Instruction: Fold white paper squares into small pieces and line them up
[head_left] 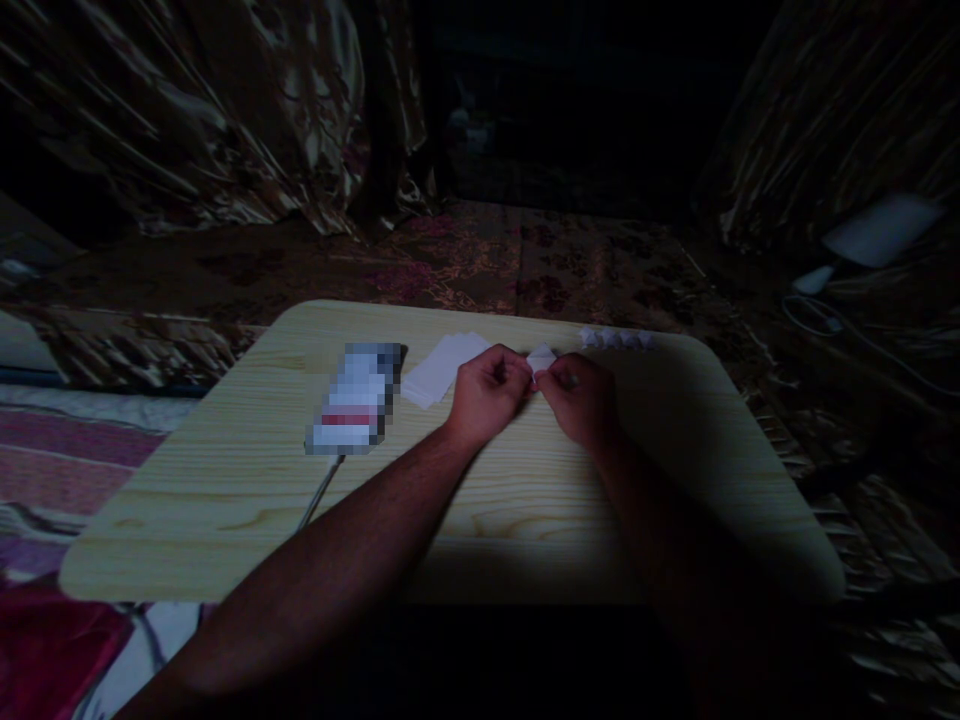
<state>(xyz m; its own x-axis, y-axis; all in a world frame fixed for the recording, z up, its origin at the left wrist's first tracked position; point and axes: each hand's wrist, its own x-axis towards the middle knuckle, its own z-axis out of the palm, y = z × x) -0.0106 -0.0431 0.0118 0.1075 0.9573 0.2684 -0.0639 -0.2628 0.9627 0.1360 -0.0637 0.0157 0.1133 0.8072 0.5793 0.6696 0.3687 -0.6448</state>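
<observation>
Between my two hands is a small piece of folded white paper (pixel 541 356), its pointed top showing above the fingers. My left hand (pixel 489 392) pinches its left side, and my right hand (pixel 581 398) pinches the right side. The lower part of the paper is hidden by my fingertips. Just left of my left hand lies a fanned stack of white paper sheets (pixel 439 370). Past my right hand, near the far table edge, several small folded paper pieces (pixel 616 339) stand in a row.
A blurred-out phone (pixel 354 398) with a cable (pixel 321 492) lies on the left of the wooden table (pixel 225 450). Patterned curtains (pixel 300 110) hang behind. A white lamp-like object (pixel 881 232) is at the far right, and striped bedding (pixel 82 450) at the left.
</observation>
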